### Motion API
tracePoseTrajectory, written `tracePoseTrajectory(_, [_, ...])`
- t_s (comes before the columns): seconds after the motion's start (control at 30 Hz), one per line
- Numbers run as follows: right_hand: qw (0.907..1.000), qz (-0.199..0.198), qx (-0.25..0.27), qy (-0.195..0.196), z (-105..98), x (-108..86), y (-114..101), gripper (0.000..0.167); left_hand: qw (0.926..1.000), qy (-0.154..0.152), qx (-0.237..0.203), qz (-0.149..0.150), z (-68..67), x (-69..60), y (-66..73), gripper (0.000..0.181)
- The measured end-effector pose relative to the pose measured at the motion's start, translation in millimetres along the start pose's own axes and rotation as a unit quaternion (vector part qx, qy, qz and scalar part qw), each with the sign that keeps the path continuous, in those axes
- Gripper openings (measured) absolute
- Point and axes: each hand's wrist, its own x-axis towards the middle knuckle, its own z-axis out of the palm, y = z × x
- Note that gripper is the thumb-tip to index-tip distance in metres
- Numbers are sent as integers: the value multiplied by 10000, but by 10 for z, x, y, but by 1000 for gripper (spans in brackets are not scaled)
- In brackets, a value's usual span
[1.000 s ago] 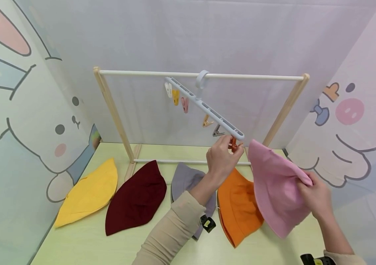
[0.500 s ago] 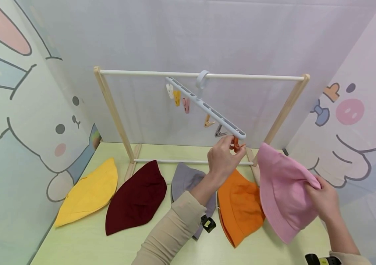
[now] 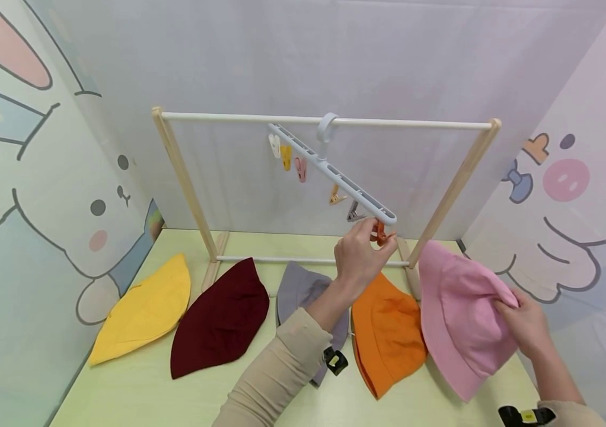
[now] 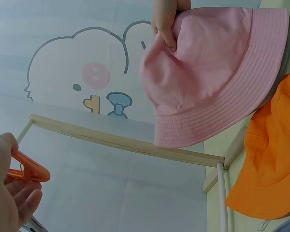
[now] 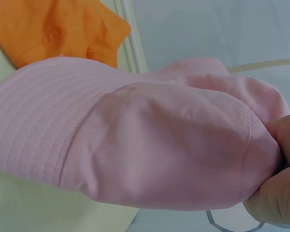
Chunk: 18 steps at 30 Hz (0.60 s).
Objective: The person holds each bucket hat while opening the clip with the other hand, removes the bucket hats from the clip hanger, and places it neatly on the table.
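Observation:
My left hand (image 3: 360, 252) pinches an orange clothespin (image 4: 33, 168) at the near end of a pale blue hanger (image 3: 353, 188). The hanger hooks over the white rod of a wooden rack. At the right, my right hand (image 3: 524, 320) grips the crown of a pink bucket hat (image 3: 465, 314), its brim hanging down to the left. In the right wrist view the fingers and thumb bunch the pink cloth. More clothespins hang along the hanger: a white one (image 3: 274, 146), a yellow one (image 3: 286, 158) and a pink one (image 3: 300, 169) toward its far end, then a light orange one (image 3: 336, 194) and a grey one (image 3: 355, 212).
On the table (image 3: 137, 397) lie a yellow hat (image 3: 145, 311), a dark red hat (image 3: 223, 320), a grey hat (image 3: 303, 290) partly behind my left arm, and an orange hat (image 3: 388, 335). The rack's wooden posts (image 3: 455, 190) stand behind them. Printed curtains surround the table.
The pink hat and my right hand have moved right and slightly down, away from the hanger's near end. My left hand stays on the orange clothespin, shifted slightly right with the hanger.

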Motion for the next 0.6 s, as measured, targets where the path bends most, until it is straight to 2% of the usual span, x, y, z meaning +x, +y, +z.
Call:
tracePoseTrajectory(0.33, [9984, 86, -309, -462, -14, 124, 132, 45, 10000, 26, -8, 33, 5, -11, -12, 17])
tracePoseTrajectory(0.6, [9969, -161, -557, -523, 15, 239, 249, 42, 10000, 42, -31, 79, 21, -3, -7, 18])
